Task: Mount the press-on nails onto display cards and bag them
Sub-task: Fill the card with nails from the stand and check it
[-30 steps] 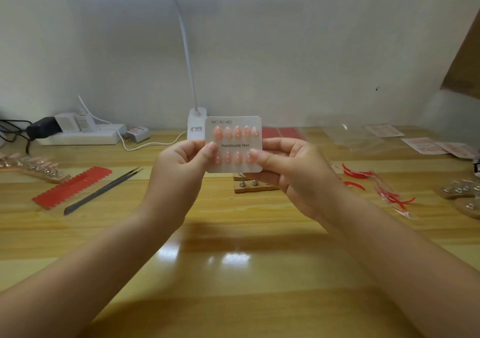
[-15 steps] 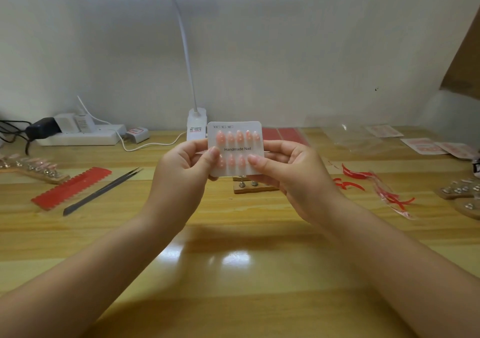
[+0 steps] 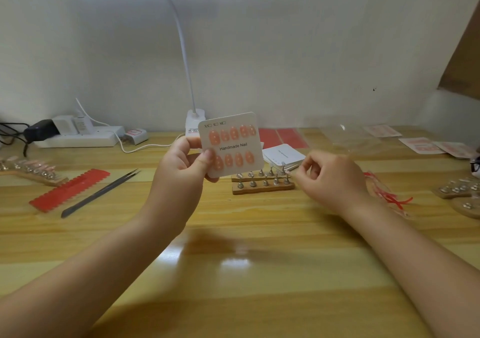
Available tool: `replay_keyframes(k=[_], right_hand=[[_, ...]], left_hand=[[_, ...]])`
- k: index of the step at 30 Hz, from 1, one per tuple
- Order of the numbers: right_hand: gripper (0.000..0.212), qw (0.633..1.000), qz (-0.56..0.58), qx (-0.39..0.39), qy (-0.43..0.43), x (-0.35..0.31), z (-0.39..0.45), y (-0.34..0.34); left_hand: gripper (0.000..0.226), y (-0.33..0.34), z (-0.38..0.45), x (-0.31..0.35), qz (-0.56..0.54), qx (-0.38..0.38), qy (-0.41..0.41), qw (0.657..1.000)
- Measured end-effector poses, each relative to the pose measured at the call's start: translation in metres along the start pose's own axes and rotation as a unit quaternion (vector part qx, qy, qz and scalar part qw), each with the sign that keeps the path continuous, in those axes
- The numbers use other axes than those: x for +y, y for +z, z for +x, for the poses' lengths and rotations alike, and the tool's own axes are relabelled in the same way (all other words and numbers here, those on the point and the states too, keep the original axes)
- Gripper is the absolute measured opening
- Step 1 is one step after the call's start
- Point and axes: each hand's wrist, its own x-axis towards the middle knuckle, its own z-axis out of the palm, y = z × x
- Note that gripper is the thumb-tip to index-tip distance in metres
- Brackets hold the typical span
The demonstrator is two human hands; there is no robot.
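Note:
My left hand (image 3: pixel 181 166) holds up a white display card (image 3: pixel 231 144) printed "Handmade Nail", with the thumb on its lower left corner. Two rows of orange press-on nails (image 3: pixel 233 132) are stuck on the card. My right hand (image 3: pixel 330 179) is off the card, lower and to the right, its fingers curled. Its fingertips are at a pale nail (image 3: pixel 287 172) on the right end of a wooden stand (image 3: pixel 262 188) with metal pegs. Whether they pinch that nail is not clear.
A stack of blank cards (image 3: pixel 283 155) lies behind the stand, with red sheets (image 3: pixel 283 137) and clear bags (image 3: pixel 342 135) further back. Tweezers (image 3: pixel 101 192) and a red strip (image 3: pixel 70 189) lie left. Red peelings (image 3: pixel 389 194) and more stands (image 3: pixel 457 189) are right.
My right hand let go of the card and dropped right to the wooden stand. My left hand alone holds the card, now tilted slightly.

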Motion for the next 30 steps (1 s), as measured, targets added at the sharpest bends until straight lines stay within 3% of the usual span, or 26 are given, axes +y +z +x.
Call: replay_keyframes(k=[6, 11, 16, 20, 24, 27, 28, 30], right_hand=[[0.014, 0.997, -0.039, -0.060, 0.016, 0.001, 0.002, 0.015], [0.018, 0.996, -0.015, -0.078, 0.034, 0.005, 0.002, 0.025], [0.018, 0.996, 0.015, -0.072, 0.043, 0.007, 0.003, 0.027], [0.017, 0.997, 0.014, -0.068, 0.017, 0.005, 0.002, 0.026], [0.016, 0.997, -0.040, -0.044, -0.050, -0.001, -0.002, 0.026], [0.013, 0.994, -0.005, 0.023, -0.102, -0.004, -0.006, 0.023], [0.010, 0.992, 0.016, 0.042, -0.121, -0.006, -0.007, 0.021], [0.006, 0.984, 0.058, 0.061, -0.156, -0.013, -0.010, 0.019]], left_hand=[[0.013, 0.003, -0.003, -0.001, -0.006, -0.030, -0.047, 0.998], [0.030, 0.005, -0.003, -0.004, -0.009, -0.066, -0.081, 0.995], [0.050, 0.010, -0.008, -0.015, 0.114, -0.118, -0.092, 0.982], [0.047, 0.011, -0.017, -0.027, 0.306, -0.144, -0.044, 0.940], [0.058, 0.009, -0.023, -0.034, 0.502, -0.139, 0.090, 0.849], [0.060, 0.007, -0.021, -0.036, 0.578, -0.130, 0.117, 0.797], [0.057, 0.008, -0.021, -0.036, 0.586, -0.125, 0.123, 0.791], [0.051, 0.009, -0.020, -0.035, 0.555, -0.111, 0.139, 0.813]])
